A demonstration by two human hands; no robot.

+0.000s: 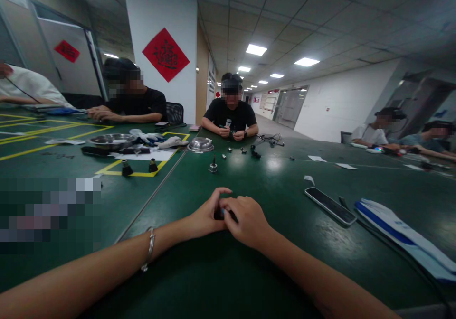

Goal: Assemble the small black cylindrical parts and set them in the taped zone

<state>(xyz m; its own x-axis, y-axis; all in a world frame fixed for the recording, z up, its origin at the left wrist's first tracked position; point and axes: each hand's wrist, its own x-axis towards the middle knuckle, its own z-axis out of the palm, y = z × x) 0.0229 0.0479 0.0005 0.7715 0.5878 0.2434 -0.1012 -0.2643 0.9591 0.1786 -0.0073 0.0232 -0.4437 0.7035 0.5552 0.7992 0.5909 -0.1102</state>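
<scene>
Both hands meet just above the green table [171, 267] in front of me. My left hand [204, 218], with a silver bracelet at the wrist, curls its thumb and fingers around a small dark object [218, 212]. Over it, my right hand [249, 219] is closed, thumb and fingertips pressed in against that object. A speck of blue shows by the right fingertips. Most of the object is covered by my fingers, so its kind does not show. Beyond the hands stands a small round metal part [213, 168] with an upright dark pin.
Farther off lie a metal dish [200, 144], a steel bowl [112, 141], gloves [171, 142], and two black cone-shaped parts [127, 168]. A phone [330, 206] and a blue-and-white packet [406, 238] lie right, beside a cable. Several people sit around the table, one opposite [230, 115].
</scene>
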